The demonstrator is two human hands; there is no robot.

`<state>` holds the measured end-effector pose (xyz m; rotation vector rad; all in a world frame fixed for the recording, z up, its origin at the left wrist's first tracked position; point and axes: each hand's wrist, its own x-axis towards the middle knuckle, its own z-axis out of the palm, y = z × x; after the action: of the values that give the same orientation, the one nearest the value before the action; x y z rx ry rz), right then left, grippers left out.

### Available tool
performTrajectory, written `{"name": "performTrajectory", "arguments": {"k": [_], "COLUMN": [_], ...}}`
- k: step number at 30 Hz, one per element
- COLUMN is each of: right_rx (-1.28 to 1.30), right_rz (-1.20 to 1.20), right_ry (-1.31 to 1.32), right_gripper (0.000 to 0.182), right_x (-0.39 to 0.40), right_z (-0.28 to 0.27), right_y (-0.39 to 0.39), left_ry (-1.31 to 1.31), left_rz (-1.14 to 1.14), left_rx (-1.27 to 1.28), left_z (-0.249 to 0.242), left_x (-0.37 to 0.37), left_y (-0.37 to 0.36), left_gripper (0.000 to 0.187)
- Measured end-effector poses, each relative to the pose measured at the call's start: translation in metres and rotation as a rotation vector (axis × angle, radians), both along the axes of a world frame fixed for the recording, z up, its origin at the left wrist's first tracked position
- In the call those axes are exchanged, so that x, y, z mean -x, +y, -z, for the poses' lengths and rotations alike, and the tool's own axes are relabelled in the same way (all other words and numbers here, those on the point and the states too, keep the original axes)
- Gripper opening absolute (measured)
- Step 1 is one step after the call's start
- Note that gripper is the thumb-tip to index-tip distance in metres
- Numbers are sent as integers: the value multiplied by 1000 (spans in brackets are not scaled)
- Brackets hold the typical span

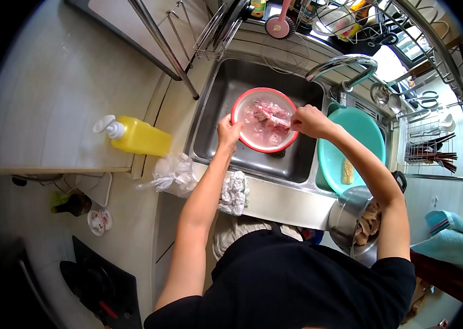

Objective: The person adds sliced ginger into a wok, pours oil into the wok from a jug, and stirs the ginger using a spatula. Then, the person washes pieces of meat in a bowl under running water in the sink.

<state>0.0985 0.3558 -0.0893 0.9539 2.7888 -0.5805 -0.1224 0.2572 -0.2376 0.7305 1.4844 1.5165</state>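
Observation:
A red-rimmed white bowl point(264, 146) sits in the steel sink point(220, 104), filled with cloudy pinkish water. Several pieces of raw meat point(271, 116), seemingly on the bone, lie in that water. My left hand point(229, 133) is closed on the bowl's left rim. Over the right rim reaches my right hand point(309, 120), its fingers pinched on the end of a meat piece; the fingertips are partly hidden. The chrome faucet point(352, 61) curves above the sink just behind my right hand.
Right of the bowl, a turquoise basin point(371, 134) holds a yellowish item point(347, 171). A steel pot point(346, 211) with brown pieces stands under my right forearm. On the left are a yellow pump bottle point(143, 136), a plastic bag point(174, 172) and a crumpled cloth point(234, 193).

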Motion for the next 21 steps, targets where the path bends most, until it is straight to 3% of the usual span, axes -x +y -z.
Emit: {"name": "performTrajectory", "arguments": {"k": [2,4,5,6,8,9,12,13,14,15,17,21], "right_rx": [112,309,835,835,1096,929,-141,-378,-379,-354,-401,-495], "right_rz": [39,-97,294,294,389,431,264,231,227,247,218,319], "right_ry": [32,672,694,697,896,863,647,619,620,331,18,140], "right_gripper": [9,15,20,20,26,26,20,14,14,12,10,7], "right_x": [5,13,23,27,35,32,16,8,-2,-14,-18,-3], "right_z": [-3,8,-8,-3,10,12,9,18,34,55,75,79], "right_y": [2,8,-6,-6,-2,2,10,14,20,28,42,48], "left_ry": [-25,-47,-38,-28,-25,-29,-108,-118,-117,-93,-38,-15], "left_rz": [10,16,20,24,26,30,-15,-18,-21,-26,-39,-64], "left_rx": [1,-1,18,37,21,10,-16,-15,-17,-7,-15,19], "left_z": [0,-5,-5,-5,-4,-1,-4,-7,-9,-9,-11,-11], "left_x": [0,-1,-2,-2,1,2,5,7,10,14,20,26], "left_y": [-1,0,0,-1,-2,-4,-11,-14,-14,-17,-19,-25], "left_gripper": [16,16,15,15,15,15,13,12,12,12,10,9]}}
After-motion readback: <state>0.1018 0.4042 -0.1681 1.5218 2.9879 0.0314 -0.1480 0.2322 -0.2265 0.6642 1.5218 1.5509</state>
